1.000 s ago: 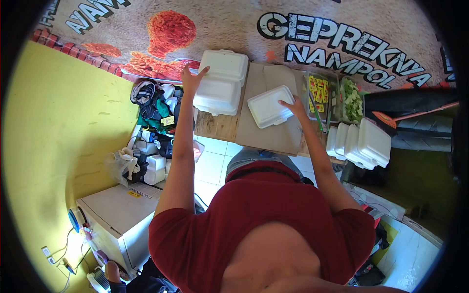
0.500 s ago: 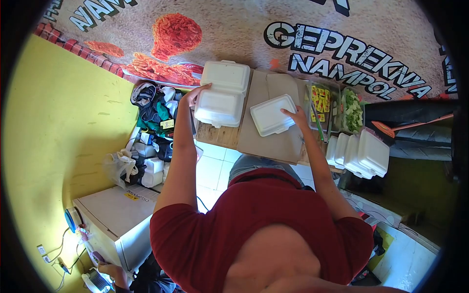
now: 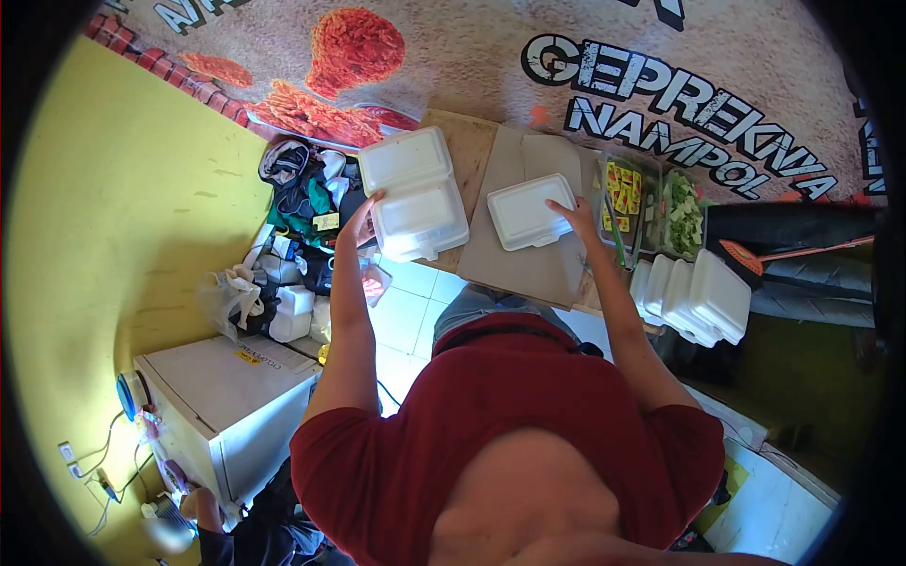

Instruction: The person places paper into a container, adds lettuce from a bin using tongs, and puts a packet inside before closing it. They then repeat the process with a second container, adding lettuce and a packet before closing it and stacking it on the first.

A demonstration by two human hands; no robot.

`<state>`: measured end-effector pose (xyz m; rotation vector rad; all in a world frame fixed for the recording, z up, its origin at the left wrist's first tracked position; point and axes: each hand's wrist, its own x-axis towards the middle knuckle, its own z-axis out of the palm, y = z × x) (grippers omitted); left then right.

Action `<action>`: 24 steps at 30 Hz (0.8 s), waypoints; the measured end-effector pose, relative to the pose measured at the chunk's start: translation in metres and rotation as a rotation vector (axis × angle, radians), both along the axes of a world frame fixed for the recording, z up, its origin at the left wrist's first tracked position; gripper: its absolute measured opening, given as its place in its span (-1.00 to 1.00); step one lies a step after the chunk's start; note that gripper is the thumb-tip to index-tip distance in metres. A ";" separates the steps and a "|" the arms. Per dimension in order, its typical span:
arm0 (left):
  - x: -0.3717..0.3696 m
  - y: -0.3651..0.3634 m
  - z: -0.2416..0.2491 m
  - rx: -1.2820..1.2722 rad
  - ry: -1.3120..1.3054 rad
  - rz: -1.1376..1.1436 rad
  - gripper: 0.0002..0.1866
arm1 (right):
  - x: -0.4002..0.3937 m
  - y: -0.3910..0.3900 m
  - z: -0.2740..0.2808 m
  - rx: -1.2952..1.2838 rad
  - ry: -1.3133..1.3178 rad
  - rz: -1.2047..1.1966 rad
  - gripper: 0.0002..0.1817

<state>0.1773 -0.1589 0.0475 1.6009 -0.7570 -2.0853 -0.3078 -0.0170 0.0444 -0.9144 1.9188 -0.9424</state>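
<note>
My left hand (image 3: 361, 224) grips the left side of a pair of closed white foam food boxes, one behind the other. The rear foam box (image 3: 406, 160) and the front foam box (image 3: 420, 219) stick out past the left edge of the wooden table (image 3: 464, 141). On the brown cardboard sheet (image 3: 534, 269) lies another closed foam box (image 3: 528, 209), tilted slightly. My right hand (image 3: 578, 219) holds its right side, thumb on the lid; the other fingers are partly hidden.
Right of the cardboard stand a clear container of yellow packets (image 3: 623, 193) and one of chopped greens (image 3: 681, 212). Several foam boxes (image 3: 694, 297) are stacked at the table's right end. Bags and clothes (image 3: 293, 217) lie to the left. Another person's arm (image 3: 203, 509) shows at lower left.
My left hand has moved left with the two foam boxes, exposing bare wood behind them. The box under my right hand has turned slightly and shifted a little.
</note>
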 end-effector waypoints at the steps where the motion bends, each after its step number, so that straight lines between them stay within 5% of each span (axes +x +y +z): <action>1: 0.003 0.005 -0.005 -0.003 0.022 0.034 -0.16 | 0.000 0.000 0.000 0.010 0.009 0.004 -0.10; 8: 0.008 0.044 -0.008 -0.009 0.149 0.125 -0.17 | 0.001 0.001 -0.003 -0.027 -0.001 -0.003 -0.12; 14: 0.038 0.048 -0.062 0.073 0.210 0.197 -0.16 | -0.004 -0.001 -0.014 -0.015 0.005 0.009 -0.12; 19: 0.008 0.077 0.018 0.007 0.346 0.265 -0.09 | -0.005 -0.002 -0.019 -0.039 -0.002 0.015 -0.09; 22: 0.014 0.078 0.010 0.014 0.392 0.267 -0.02 | -0.006 -0.003 -0.020 -0.027 -0.008 0.009 -0.09; 24: 0.025 0.074 -0.015 0.037 0.179 0.293 0.00 | -0.005 -0.002 -0.020 -0.046 -0.060 0.006 -0.11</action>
